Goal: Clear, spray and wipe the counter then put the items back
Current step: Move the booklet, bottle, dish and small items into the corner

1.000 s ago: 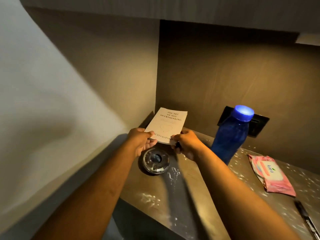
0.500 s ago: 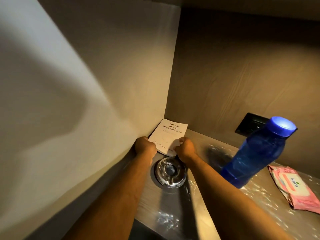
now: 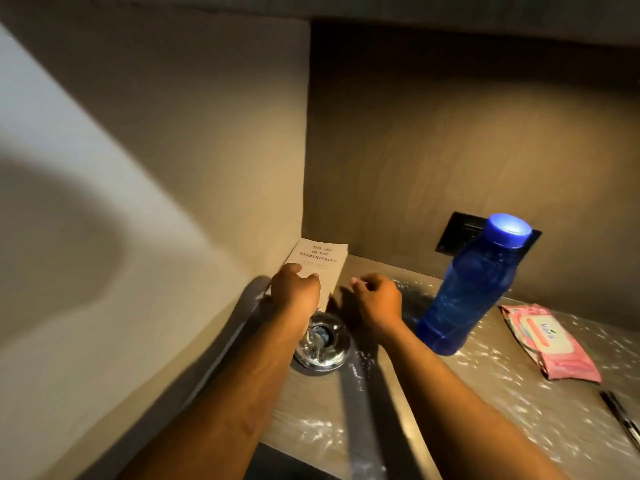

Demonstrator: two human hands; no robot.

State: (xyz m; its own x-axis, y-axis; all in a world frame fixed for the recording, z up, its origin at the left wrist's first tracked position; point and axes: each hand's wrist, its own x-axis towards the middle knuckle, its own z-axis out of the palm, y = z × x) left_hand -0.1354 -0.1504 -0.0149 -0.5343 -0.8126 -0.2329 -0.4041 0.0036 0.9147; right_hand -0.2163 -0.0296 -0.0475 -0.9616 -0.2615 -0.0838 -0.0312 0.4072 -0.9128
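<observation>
A pale paperback book point(image 3: 320, 258) lies flat in the back left corner of the wet, glossy counter point(image 3: 381, 403), against both walls. My left hand point(image 3: 294, 289) rests on its near left corner, fingertips and thumb on the cover. Just right of the book hovers my right hand point(image 3: 375, 299), off it, with loosely curled fingers and nothing in them. A glass ashtray point(image 3: 322, 344) sits right in front of the book, partly under my left wrist.
A blue water bottle point(image 3: 474, 289) stands right of my right hand, in front of a black wall socket plate point(image 3: 457, 232). A pink wipes pack point(image 3: 550, 341) lies further right, and a dark pen point(image 3: 620, 417) lies near the right edge.
The book went from held up in both hands to lying flat in the corner. My right hand has let go and moved right; my left hand stays on the cover.
</observation>
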